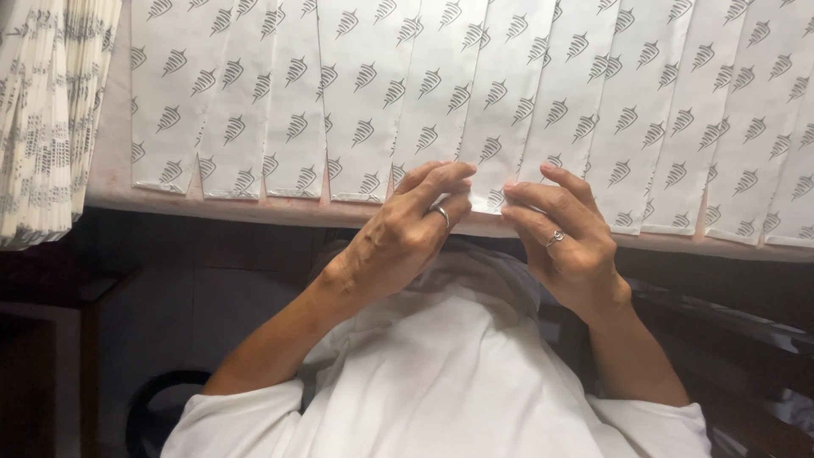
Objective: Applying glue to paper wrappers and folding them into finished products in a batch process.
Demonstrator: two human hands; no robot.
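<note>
Presently, these lines are set down.
Work in hand: a white paper sheet (496, 127) printed with small grey emblems is being handled at its lower end, right at the near edge of the counter (254, 208).
Where it lies: the sheet is seen in an overlapping row of like sheets (280, 93), fanned across the counter, lower ends lined up along the near edge.
Done so far: judging from the row, many sheets are already laid out to both sides.
Left to do: a thick stack of printed sheets (42, 119) is seen at the counter's left end, so more appears to remain.
Left hand (407, 233): it is raised from below, wrist bent, fingertips pinched onto the sheet's lower edge; a ring is worn.
Right hand (568, 246): it is mirrored opposite, fingers curled, tips closed on the same edge; a ring is worn.
Grip: narrow in both hands, and the paper is held between fingertips and thumb.
Below: a white garment (458, 382) is seen under the forearms.
</note>
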